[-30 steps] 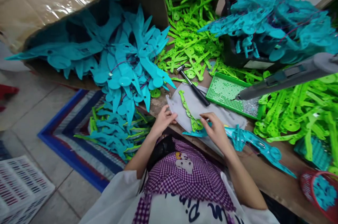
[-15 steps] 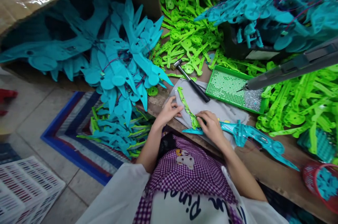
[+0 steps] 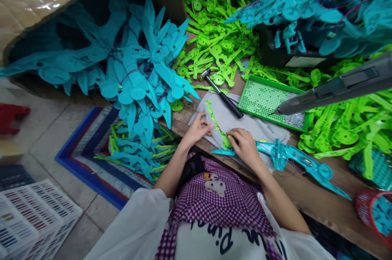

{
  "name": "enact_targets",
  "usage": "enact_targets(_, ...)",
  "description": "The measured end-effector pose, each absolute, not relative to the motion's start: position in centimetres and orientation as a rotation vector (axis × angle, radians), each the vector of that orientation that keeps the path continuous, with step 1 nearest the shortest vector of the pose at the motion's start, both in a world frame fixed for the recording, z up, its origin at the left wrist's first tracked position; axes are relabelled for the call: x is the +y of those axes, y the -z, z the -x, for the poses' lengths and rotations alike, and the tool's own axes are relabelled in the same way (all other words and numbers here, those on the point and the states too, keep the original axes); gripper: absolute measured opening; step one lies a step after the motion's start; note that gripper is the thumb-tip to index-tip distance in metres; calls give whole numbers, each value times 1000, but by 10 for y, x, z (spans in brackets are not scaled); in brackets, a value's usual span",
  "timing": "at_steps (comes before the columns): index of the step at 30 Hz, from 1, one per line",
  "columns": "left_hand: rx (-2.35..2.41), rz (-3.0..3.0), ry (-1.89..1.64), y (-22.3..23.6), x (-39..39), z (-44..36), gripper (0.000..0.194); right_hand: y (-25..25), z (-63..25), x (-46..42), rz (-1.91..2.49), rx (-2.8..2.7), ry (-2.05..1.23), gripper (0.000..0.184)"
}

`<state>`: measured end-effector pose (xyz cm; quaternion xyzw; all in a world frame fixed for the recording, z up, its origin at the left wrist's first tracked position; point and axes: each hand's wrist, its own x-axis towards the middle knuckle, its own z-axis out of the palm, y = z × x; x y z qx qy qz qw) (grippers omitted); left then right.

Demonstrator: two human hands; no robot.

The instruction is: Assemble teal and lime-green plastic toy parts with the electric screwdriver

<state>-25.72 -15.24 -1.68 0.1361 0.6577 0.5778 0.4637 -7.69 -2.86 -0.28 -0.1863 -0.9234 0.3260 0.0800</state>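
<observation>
On a grey cloth (image 3: 275, 133) lies a slim lime-green plastic part (image 3: 215, 122), with small dark spots along it. Its lower end meets a long turquoise plastic piece (image 3: 295, 153) that stretches to the right along the bench edge. My right hand (image 3: 245, 145) has its fingers closed at the green part's lower end, over the turquoise piece; the exact fingertip contact is partly hidden. Left of the green part is my left hand (image 3: 197, 131), its fingers curved and apart from the thumb, with nothing visible in it.
A black-handled hammer (image 3: 225, 96) lies behind the cloth, beside a green tray (image 3: 245, 108) of small metal bits. A grey power screwdriver (image 3: 330, 92) hangs over the tray. Green parts (image 3: 220, 47) heap behind. Turquoise pieces (image 3: 134, 76) spill from a cardboard box (image 3: 36, 2). A red basket (image 3: 364, 207) stands right.
The screwdriver's tip sits slightly further left and lower over the tray. My left thumb is a little nearer the green part; my right hand is nearly unmoved.
</observation>
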Motion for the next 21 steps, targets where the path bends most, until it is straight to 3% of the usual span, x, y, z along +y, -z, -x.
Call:
enact_targets(6, 1803, -567, -1230, 11, -154, 262, 92, 2, 77, -28, 528, -2776, -914, 28)
enact_targets(13, 2106, -946, -807, -9, -153, 271, 79, 3, 78, -29, 508, -2798, -868, 28)
enact_targets(21, 2112, -920, -938, -2, -158, 268, 81, -18, 81, -29, 563, -2740, -1079, 34)
